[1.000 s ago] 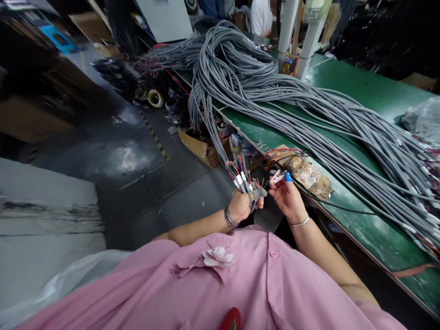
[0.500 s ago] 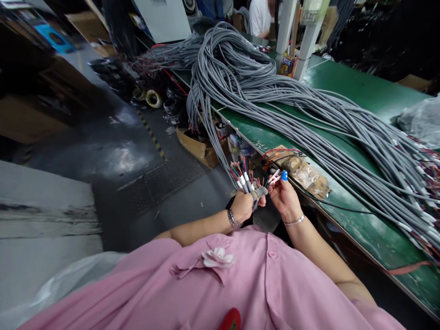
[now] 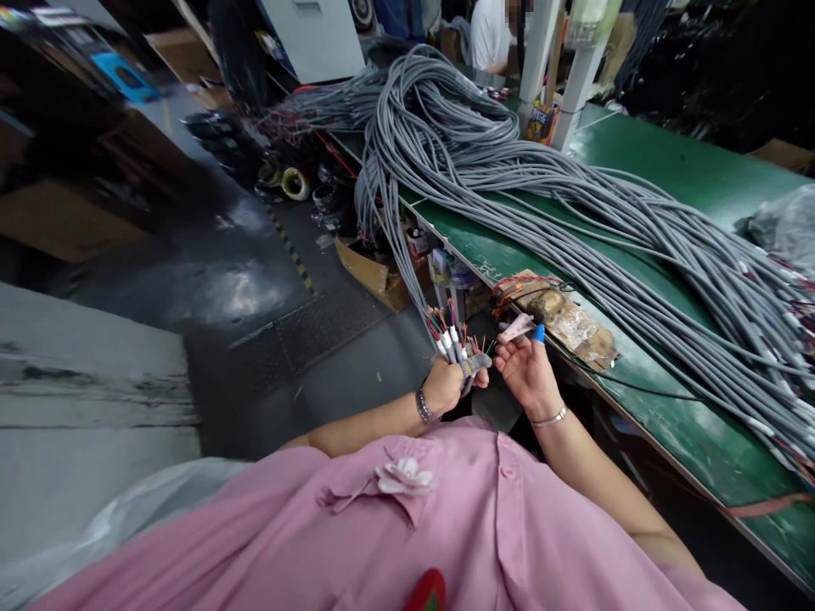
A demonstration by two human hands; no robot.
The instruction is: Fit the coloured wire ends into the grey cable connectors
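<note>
The left hand [image 3: 444, 386] is closed in a fist around a small bunch of grey cable ends [image 3: 449, 344]. The bunch stands nearly upright from the fist, leaning a little to the left, its long axis running from the hand up toward the bench edge. The stripped tips point upward and fan out into thin coloured wires [image 3: 439, 318] of red, green and blue, with white sleeves just below them. A grey covering sits on the left forefinger, and a bracelet [image 3: 424, 407] circles that wrist.

Just beside it, to the right, the right hand [image 3: 525, 373] pinches a small pale pink piece [image 3: 517, 327] between thumb and forefinger; what the piece is cannot be told at this size. It lies almost level, pointing left toward the wire tips without touching them. A blue cap [image 3: 538, 333] covers one fingertip. The two hands are close together, near the person's chest, above the pink shirt [image 3: 446, 526].

Beyond the hands, a taped brown block [image 3: 564, 318] with wires on it lies at the near edge of the green bench [image 3: 675, 161]. A great heap of long grey cables [image 3: 509, 170] sprawls across the bench, and some hang over its edge toward cardboard boxes [image 3: 373, 271] on the dark floor [image 3: 222, 271]. Another person [image 3: 493, 34] is at the far end.
</note>
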